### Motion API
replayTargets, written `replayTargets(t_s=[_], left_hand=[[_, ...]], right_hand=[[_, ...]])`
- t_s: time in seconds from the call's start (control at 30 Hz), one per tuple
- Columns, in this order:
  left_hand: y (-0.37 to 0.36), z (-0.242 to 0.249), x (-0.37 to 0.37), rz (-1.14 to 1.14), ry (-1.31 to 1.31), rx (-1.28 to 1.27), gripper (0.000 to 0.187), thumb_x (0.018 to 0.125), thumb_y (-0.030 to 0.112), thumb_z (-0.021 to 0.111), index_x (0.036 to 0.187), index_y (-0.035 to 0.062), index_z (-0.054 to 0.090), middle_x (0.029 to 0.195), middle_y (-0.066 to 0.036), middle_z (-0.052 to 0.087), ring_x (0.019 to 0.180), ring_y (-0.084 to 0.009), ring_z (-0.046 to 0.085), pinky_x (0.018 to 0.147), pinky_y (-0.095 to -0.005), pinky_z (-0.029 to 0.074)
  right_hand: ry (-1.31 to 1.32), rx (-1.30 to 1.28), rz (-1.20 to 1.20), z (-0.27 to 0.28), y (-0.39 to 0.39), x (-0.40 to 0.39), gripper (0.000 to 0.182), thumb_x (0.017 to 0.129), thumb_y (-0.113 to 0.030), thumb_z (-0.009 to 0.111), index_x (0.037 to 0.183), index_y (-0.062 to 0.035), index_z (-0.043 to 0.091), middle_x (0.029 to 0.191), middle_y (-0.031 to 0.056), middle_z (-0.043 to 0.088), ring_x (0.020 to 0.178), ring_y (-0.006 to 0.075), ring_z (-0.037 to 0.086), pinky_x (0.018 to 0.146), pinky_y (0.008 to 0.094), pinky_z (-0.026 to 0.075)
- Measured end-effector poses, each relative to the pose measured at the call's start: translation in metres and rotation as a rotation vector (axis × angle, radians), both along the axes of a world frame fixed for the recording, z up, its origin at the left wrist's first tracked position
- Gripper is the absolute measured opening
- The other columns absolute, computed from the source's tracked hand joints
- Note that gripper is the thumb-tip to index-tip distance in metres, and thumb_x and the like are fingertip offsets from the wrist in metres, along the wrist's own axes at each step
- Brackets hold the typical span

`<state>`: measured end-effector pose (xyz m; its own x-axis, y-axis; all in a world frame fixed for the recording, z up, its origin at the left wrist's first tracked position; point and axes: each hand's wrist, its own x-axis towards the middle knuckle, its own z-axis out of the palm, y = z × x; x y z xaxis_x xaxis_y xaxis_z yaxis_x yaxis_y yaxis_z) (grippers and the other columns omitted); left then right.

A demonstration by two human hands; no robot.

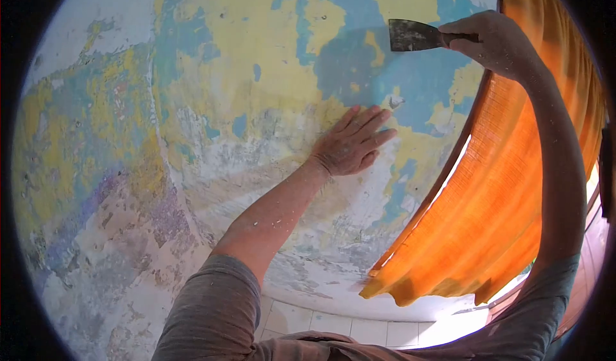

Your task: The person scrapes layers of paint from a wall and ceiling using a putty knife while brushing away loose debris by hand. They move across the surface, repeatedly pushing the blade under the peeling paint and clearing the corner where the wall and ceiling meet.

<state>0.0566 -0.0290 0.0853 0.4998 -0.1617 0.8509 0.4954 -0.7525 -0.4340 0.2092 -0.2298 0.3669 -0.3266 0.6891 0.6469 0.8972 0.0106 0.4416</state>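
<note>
My left hand (353, 142) rests on the wall with its fingers stretched out, over a patch where yellow paint gives way to bare whitish plaster. Higher up and to the right, my right hand (491, 43) is wrapped round the dark handle of a putty knife (416, 36). The knife's wide, stained blade points left, over a blue-painted part of the wall (350, 53), which has yellow patches left on it. A small chipped spot (394, 101) shows in the paint just above my left fingertips. Pale flecks dot my left forearm.
An orange curtain (494, 188) hangs on the right, beside the dark edge of an opening (449, 168), close to my right arm. White floor tiles (324, 326) show below. At the left, the wall (96, 220) is patchy with peeling paint and bare plaster.
</note>
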Motion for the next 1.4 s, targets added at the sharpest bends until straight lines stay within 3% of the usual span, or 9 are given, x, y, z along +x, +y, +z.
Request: replayTargets(t_s=[0.27, 0.47, 0.53, 0.63, 0.77, 0.93, 1.13, 1.2, 1.4], left_hand=[[-0.002, 0.0, -0.005, -0.037, -0.037, 0.027, 0.059, 0.087, 0.033, 0.067, 0.144, 0.0245, 0.054, 0.161, -0.006, 0.041, 0.15, -0.0265, 0.035, 0.124, -0.0507, 0.024], [0.005, -0.007, -0.001, -0.063, -0.085, 0.052, 0.06, 0.088, 0.035, 0.066, 0.145, 0.0236, 0.053, 0.161, -0.006, 0.041, 0.15, -0.0271, 0.035, 0.124, -0.0533, 0.024], [0.006, -0.008, -0.001, -0.064, -0.048, 0.023, 0.059, 0.089, 0.037, 0.065, 0.146, 0.0249, 0.053, 0.161, -0.006, 0.042, 0.15, -0.0274, 0.035, 0.124, -0.0542, 0.023], [0.011, -0.014, -0.01, -0.05, -0.085, 0.053, 0.059, 0.09, 0.04, 0.064, 0.147, 0.0263, 0.054, 0.16, -0.005, 0.042, 0.15, -0.0272, 0.034, 0.124, -0.0549, 0.022], [0.023, -0.023, -0.037, -0.059, -0.039, 0.008, 0.059, 0.09, 0.042, 0.064, 0.147, 0.0265, 0.055, 0.161, -0.005, 0.042, 0.15, -0.027, 0.034, 0.124, -0.0554, 0.02], [0.023, -0.025, -0.044, -0.054, -0.058, 0.02, 0.061, 0.09, 0.044, 0.064, 0.148, 0.0273, 0.053, 0.161, -0.005, 0.042, 0.15, -0.0266, 0.034, 0.124, -0.055, 0.02], [0.039, -0.026, -0.068, -0.068, 0.024, 0.009, 0.065, 0.092, 0.048, 0.062, 0.152, 0.0273, 0.049, 0.163, -0.005, 0.039, 0.152, -0.0274, 0.03, 0.124, -0.055, 0.02], [0.047, -0.025, -0.081, -0.069, 0.031, 0.007, 0.066, 0.092, 0.049, 0.062, 0.152, 0.0273, 0.048, 0.164, -0.005, 0.037, 0.152, -0.0278, 0.029, 0.124, -0.0551, 0.02], [0.057, -0.023, -0.111, -0.02, -0.012, -0.018, 0.069, 0.092, 0.052, 0.063, 0.154, 0.0277, 0.044, 0.166, -0.007, 0.032, 0.153, -0.0294, 0.028, 0.124, -0.0563, 0.02]], right_hand=[[-0.329, 0.073, 0.197, -0.033, 0.048, -0.069, 0.029, 0.098, -0.038, 0.062, 0.116, -0.0203, 0.077, 0.095, 0.0115, 0.076, 0.09, 0.0347, 0.072, 0.082, 0.0458, 0.057], [-0.216, 0.015, 0.103, -0.04, 0.074, -0.109, 0.026, 0.099, -0.035, 0.063, 0.11, -0.019, 0.079, 0.092, 0.0112, 0.076, 0.087, 0.0297, 0.072, 0.081, 0.0459, 0.057], [-0.373, 0.17, 0.338, -0.071, 0.103, -0.127, 0.024, 0.095, -0.03, 0.065, 0.112, -0.0191, 0.079, 0.08, 0.0139, 0.073, 0.074, 0.0329, 0.07, 0.07, 0.0445, 0.053], [-0.44, 0.098, 0.182, -0.066, 0.103, -0.156, 0.023, 0.098, -0.033, 0.064, 0.107, -0.0169, 0.078, 0.088, 0.0108, 0.075, 0.082, 0.0296, 0.072, 0.076, 0.0453, 0.057], [-0.251, -0.085, 0.058, -0.021, 0.091, -0.166, 0.024, 0.099, -0.032, 0.06, 0.116, -0.0208, 0.075, 0.087, 0.0109, 0.074, 0.083, 0.0327, 0.073, 0.073, 0.0501, 0.057], [-0.35, 0.018, 0.076, -0.073, 0.128, -0.204, 0.026, 0.102, -0.034, 0.056, 0.111, -0.0151, 0.072, 0.09, 0.0109, 0.073, 0.09, 0.0325, 0.072, 0.081, 0.049, 0.058], [-0.332, 0.033, 0.114, -0.026, 0.116, -0.22, 0.029, 0.099, -0.032, 0.061, 0.121, -0.0198, 0.074, 0.095, 0.0089, 0.076, 0.088, 0.029, 0.072, 0.08, 0.0471, 0.058], [-0.182, -0.072, 0.024, -0.029, 0.117, -0.233, 0.031, 0.097, -0.032, 0.062, 0.125, -0.0234, 0.073, 0.097, 0.009, 0.076, 0.09, 0.0292, 0.072, 0.08, 0.048, 0.058], [-0.264, 0.049, 0.179, -0.053, 0.154, -0.238, 0.029, 0.098, -0.033, 0.063, 0.12, -0.0205, 0.076, 0.098, 0.0102, 0.076, 0.091, 0.0318, 0.073, 0.081, 0.0483, 0.058]])
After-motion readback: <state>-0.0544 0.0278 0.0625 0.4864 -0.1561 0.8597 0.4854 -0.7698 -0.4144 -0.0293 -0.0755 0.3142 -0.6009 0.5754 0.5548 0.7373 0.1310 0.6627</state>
